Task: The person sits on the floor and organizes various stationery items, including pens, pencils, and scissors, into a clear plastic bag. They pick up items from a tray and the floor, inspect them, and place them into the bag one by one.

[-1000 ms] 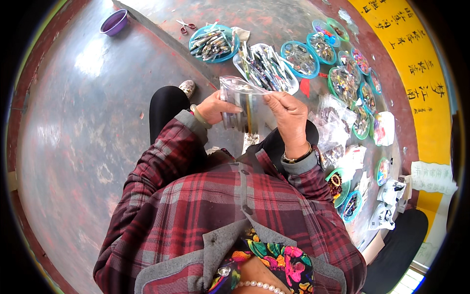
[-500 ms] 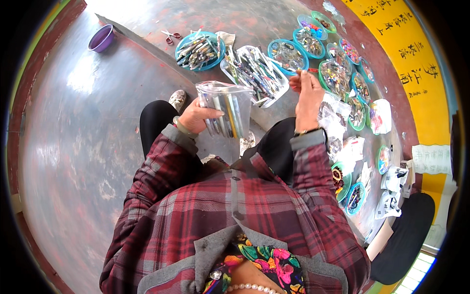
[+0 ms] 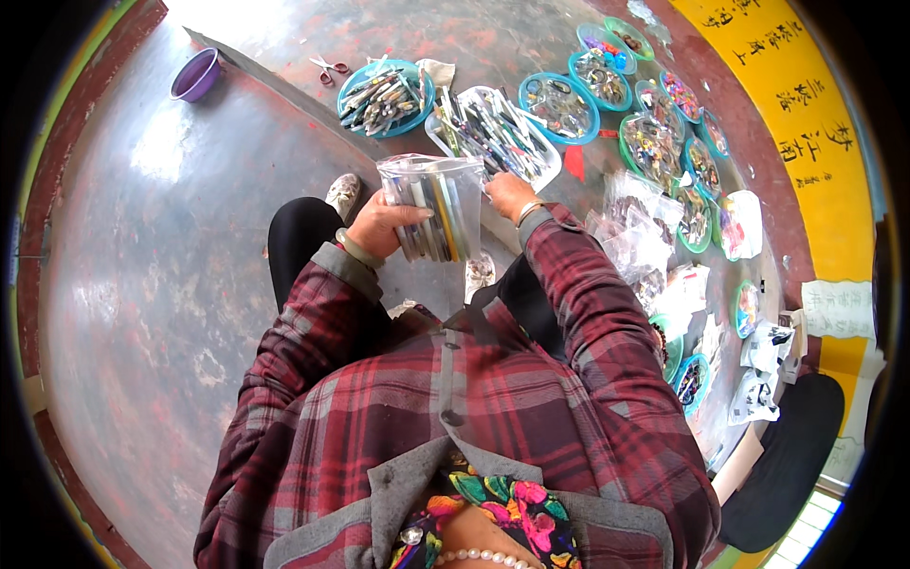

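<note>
Left hand [image 3: 379, 228] has a firm grip on the clear bag of pens [image 3: 434, 207], right beside the white tray [image 3: 545, 156]. Right hand [image 3: 509, 193] digs into that tray, grip hidden; looks mid-filling, next pen needs pinching.

Clear glossy plastic bag [image 3: 438, 204] — smooth, shiny metal tabletop [image 3: 190, 247]

The person wears a red-and-grey plaid shirt [image 3: 455, 408] over a bright floral collar [image 3: 502, 507] (pearl beads below it). Black trousers [image 3: 299, 237] and a pale shoe [image 3: 343, 194] show; each wrist carries a bangle.
</note>
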